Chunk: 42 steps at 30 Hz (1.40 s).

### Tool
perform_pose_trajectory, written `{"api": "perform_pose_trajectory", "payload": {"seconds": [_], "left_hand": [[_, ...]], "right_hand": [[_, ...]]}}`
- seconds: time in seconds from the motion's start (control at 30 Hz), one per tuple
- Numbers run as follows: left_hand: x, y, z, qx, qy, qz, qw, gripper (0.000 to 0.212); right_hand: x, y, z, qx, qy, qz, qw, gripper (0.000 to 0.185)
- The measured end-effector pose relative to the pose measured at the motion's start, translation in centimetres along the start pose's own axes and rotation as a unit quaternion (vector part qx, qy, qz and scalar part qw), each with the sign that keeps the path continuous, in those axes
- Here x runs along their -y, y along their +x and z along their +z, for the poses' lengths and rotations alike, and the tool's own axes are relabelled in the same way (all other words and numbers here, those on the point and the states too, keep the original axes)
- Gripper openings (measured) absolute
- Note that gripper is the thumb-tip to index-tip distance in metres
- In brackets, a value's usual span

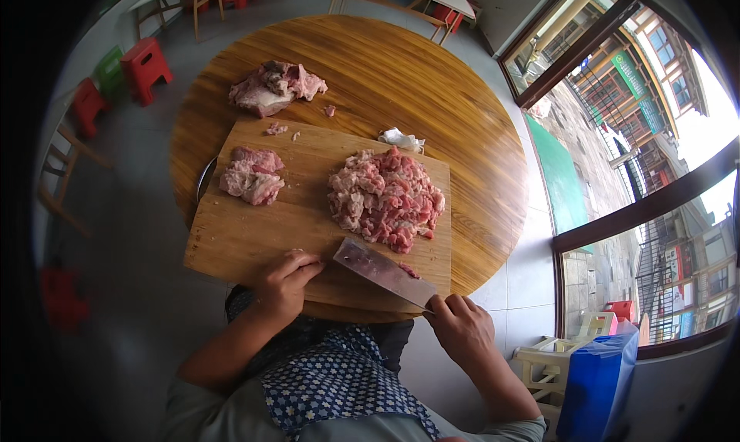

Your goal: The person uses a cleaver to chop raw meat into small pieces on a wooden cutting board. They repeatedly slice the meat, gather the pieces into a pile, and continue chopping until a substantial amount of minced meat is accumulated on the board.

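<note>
My right hand (pixel 461 326) grips the handle of a cleaver (pixel 384 272), whose broad blade lies nearly flat over the front right of a wooden cutting board (pixel 260 237). A small scrap of meat (pixel 409 270) is at the blade's far edge. Just beyond is a heap of chopped raw meat (pixel 386 196). My left hand (pixel 289 280) is at the board's front edge, left of the blade tip, its fingers bent together; whether something small is pinched there, I cannot tell. A raw meat piece (pixel 252 176) lies on the board's left part, with small scraps (pixel 276 129) behind it.
The board rests on a round wooden table (pixel 370 49). Behind it lie a large raw meat chunk (pixel 274 87) and a crumpled white cloth or tissue (pixel 402 140). Red stools (pixel 144 69) stand left; a blue bin (pixel 595 384) and plastic chairs (pixel 543 361) stand right, by glass doors.
</note>
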<state>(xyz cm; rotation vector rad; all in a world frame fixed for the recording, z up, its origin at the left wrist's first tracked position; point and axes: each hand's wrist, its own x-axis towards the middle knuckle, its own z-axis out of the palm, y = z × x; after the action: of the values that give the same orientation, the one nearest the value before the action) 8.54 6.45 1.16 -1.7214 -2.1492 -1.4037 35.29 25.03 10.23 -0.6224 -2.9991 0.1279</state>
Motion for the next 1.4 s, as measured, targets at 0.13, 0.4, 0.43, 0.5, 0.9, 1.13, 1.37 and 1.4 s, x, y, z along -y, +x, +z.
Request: {"api": "perform_pose_trajectory", "payload": {"seconds": [0.13, 0.4, 0.43, 0.5, 0.9, 1.13, 1.37, 1.4], "left_hand": [[-0.5, 0.3, -0.4, -0.006, -0.016, -0.012, 1.000, 0.029], [-0.5, 0.4, -0.3, -0.007, -0.035, -0.022, 0.999, 0.029], [-0.5, 0.6, -0.3, -0.001, -0.028, -0.020, 0.999, 0.028], [-0.6, 0.8, -0.2, 0.011, -0.013, -0.011, 1.000, 0.026], [-0.6, 0.4, -0.2, 0.003, -0.015, -0.020, 1.000, 0.026], [0.2, -0.3, 0.1, -0.003, -0.014, -0.013, 1.000, 0.028], [0.5, -0.1, 0.7, 0.009, -0.062, -0.030, 0.998, 0.029], [0.6, 0.0, 0.9, 0.015, -0.062, -0.025, 0.998, 0.028]], "right_hand": [[-1.5, 0.0, 1.9, -0.063, 0.021, 0.000, 0.998, 0.032], [-2.9, 0.5, 2.6, -0.078, 0.106, -0.018, 0.991, 0.033], [-2.8, 0.6, 2.4, -0.085, 0.108, -0.020, 0.990, 0.033], [-2.2, 0.8, 0.7, -0.132, 0.163, -0.002, 0.978, 0.032], [5.9, 5.0, -15.0, -0.352, 0.134, -0.449, 0.810, 0.035], [6.6, 4.5, -14.0, -0.337, 0.185, -0.441, 0.811, 0.051], [4.1, 4.2, -8.9, -0.145, 0.205, -0.288, 0.924, 0.050], [2.4, 4.0, -6.9, -0.144, 0.178, -0.221, 0.948, 0.049]]}}
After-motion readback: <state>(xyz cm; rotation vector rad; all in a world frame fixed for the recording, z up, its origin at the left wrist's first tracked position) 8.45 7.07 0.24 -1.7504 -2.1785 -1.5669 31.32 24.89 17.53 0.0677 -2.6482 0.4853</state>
